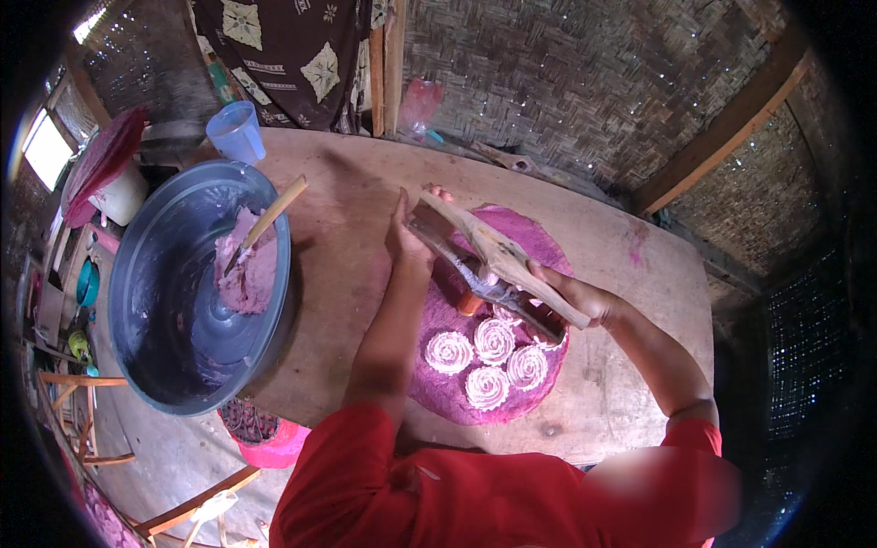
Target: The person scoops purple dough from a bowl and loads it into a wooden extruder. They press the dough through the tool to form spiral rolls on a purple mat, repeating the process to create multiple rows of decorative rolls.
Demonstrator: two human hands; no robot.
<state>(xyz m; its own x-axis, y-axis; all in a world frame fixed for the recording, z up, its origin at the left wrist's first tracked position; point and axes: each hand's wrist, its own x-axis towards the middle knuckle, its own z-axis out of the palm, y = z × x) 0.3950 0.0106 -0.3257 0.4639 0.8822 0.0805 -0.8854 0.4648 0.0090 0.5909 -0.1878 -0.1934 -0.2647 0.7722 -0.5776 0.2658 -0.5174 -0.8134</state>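
Note:
A two-part wooden press [498,254] is held over a round purple mat [429,388]. It has a pale upper bar and a darker lower bar, with an orange-brown cylinder [470,303] beneath. My left hand [409,236] closes round the far left end of the press. My right hand [575,297] grips its near right end, with the fingers partly hidden behind the wood. Several pale pink dough spirals [494,341] lie on the mat below the press. Part of the spiral nearest the press is hidden by it.
At left, a large blue-grey basin [281,239] holds pink dough [247,283] and a wooden-handled tool [274,215]. A blue plastic jug [236,132] stands behind it on the wooden table [338,196]. More round reddish mats [105,164] are stacked at far left. A woven wall [548,82] borders the table's back.

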